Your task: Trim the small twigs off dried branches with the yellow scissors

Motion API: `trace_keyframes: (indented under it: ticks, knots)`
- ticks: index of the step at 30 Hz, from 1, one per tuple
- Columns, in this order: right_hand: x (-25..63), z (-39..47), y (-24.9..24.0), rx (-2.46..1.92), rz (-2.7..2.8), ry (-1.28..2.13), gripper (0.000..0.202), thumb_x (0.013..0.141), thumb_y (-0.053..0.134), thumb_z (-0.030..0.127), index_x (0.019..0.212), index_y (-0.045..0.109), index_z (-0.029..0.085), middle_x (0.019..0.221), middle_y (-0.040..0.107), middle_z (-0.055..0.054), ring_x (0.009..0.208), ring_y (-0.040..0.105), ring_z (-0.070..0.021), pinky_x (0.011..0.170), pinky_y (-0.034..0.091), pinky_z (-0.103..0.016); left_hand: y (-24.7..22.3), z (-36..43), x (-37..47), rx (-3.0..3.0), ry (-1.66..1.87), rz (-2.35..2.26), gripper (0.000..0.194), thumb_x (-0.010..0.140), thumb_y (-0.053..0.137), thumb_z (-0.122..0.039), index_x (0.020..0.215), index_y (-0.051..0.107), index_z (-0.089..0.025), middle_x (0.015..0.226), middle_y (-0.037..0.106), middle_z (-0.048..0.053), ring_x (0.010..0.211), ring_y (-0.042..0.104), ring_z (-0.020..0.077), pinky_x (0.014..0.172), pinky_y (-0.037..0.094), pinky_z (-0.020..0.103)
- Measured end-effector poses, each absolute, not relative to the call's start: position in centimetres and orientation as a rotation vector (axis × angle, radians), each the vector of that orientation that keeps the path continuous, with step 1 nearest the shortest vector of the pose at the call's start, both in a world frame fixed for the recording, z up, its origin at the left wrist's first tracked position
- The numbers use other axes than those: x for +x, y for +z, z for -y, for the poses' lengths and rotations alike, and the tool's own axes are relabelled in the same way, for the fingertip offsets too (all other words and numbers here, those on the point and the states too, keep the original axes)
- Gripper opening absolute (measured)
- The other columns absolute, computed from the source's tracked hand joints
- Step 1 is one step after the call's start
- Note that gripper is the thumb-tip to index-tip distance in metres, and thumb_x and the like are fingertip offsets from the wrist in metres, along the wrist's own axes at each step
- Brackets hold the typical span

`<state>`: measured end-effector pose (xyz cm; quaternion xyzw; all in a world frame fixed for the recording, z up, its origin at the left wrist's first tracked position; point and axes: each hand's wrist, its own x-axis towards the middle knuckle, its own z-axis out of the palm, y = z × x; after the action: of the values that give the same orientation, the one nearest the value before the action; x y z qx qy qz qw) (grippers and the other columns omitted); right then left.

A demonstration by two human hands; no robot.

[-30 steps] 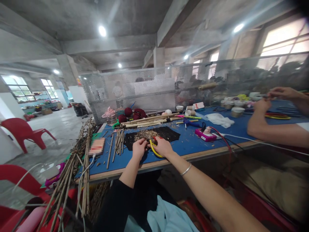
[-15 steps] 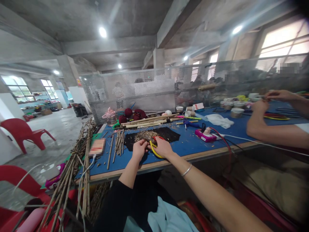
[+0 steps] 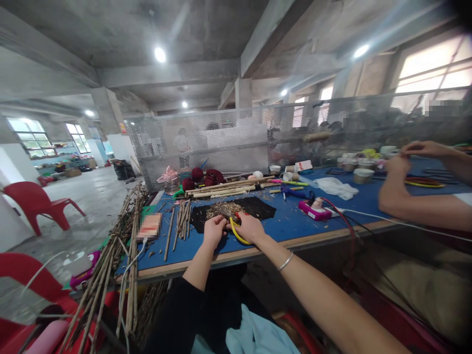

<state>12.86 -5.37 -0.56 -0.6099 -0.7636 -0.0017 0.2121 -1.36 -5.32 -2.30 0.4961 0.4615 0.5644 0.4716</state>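
My right hand [image 3: 249,228] is wrapped round a cutting tool with yellow and red handles [image 3: 239,234], near the table's front edge. Its blades reach over a pile of wood chips [image 3: 224,208] on a black cloth [image 3: 260,207]. Close beside it, my left hand [image 3: 214,230] is closed in a pinch; what its fingers hold is too small to tell. Several short cut sticks [image 3: 182,219] lie on the blue table [image 3: 283,231], left of the cloth.
Long sticks [image 3: 106,265] lean at the table's left end, by a phone-like object [image 3: 149,226] on a cable. A purple power strip [image 3: 314,210] sits at the right. Behind lie more sticks [image 3: 228,188]. Another person's hands [image 3: 413,152] are at the far right.
The view has shifted slightly. Both of my hands stay nearly in place, with the cutting tool still in my right hand.
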Motion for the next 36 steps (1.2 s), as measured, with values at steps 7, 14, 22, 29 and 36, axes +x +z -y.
trace_keyframes:
  ticks: [7,14,22,29,36]
  knots:
    - [12.66,5.63,-0.44,-1.761,2.103,0.006,0.056,0.073,0.039,0.068,0.094,0.053,0.018,0.087,0.064,-0.010,0.083,0.060,-0.0235,0.067,0.038,-0.028,-2.35,5.09,-1.30,1.134,1.387,-1.175,0.025,0.067,0.064,-0.025,0.089,0.064,-0.012,0.073,0.065,0.007,0.053,0.057,0.0091,0.039,0.039,0.014]
    - [12.51,5.81,-0.35,-1.784,2.068,0.015,0.054,0.073,0.040,0.067,0.091,0.054,0.019,0.086,0.064,-0.009,0.081,0.060,-0.0231,0.065,0.038,-0.027,-2.52,4.91,-1.31,1.098,1.446,-1.177,0.031,0.062,0.067,-0.031,0.085,0.062,-0.011,0.065,0.061,0.004,0.049,0.054,0.0080,0.038,0.038,0.014]
    - [12.72,5.65,-0.76,-1.635,2.060,-0.045,0.052,0.071,0.046,0.064,0.093,0.051,0.018,0.086,0.062,-0.008,0.085,0.058,-0.0223,0.069,0.037,-0.027,-2.22,5.14,-1.22,1.075,1.504,-1.142,0.029,0.061,0.067,-0.033,0.077,0.060,-0.011,0.055,0.054,-0.001,0.044,0.048,0.0059,0.039,0.039,0.016]
    - [12.93,4.99,-1.16,-1.489,2.110,-0.066,0.048,0.072,0.049,0.058,0.095,0.050,0.016,0.090,0.060,-0.009,0.088,0.055,-0.0214,0.074,0.035,-0.028,-2.47,4.99,-1.17,1.088,1.497,-1.137,0.030,0.057,0.069,-0.036,0.073,0.060,-0.011,0.055,0.054,-0.002,0.043,0.047,0.0060,0.039,0.040,0.017]
    - [12.91,5.44,-0.66,-1.475,2.113,-0.019,0.042,0.074,0.048,0.055,0.091,0.050,0.017,0.089,0.061,-0.008,0.085,0.056,-0.0207,0.069,0.034,-0.025,-2.81,4.69,-1.18,1.140,1.458,-1.248,0.032,0.057,0.068,-0.039,0.069,0.059,-0.011,0.057,0.057,0.000,0.042,0.048,0.0063,0.038,0.039,0.017]
